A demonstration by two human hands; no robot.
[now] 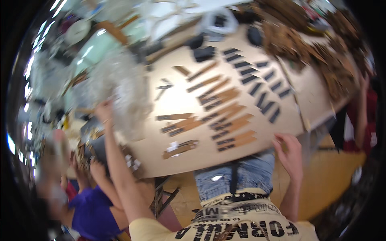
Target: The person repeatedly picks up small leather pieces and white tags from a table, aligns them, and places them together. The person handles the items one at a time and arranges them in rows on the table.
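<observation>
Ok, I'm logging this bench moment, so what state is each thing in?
Left hand: raised, reaching into the clear plastic heap; grip hidden by blur.
Right hand: fingers curled at the near edge of the board.
Wooden strips: lying flat in rows.
Dark strips: flat, laid apart.

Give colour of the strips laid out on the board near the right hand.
Tan-brown strips with dark ends, beside black ones; head view, by the right hand.

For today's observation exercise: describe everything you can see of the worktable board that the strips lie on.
The board is a pale tan, flat sheet, cardboard or thin wood by its look, lying level and tilted in the picture. Rows of brown-and-black strips and short dark pieces lie on it. The right hand rests at its near edge; the picture is blurred.
</observation>
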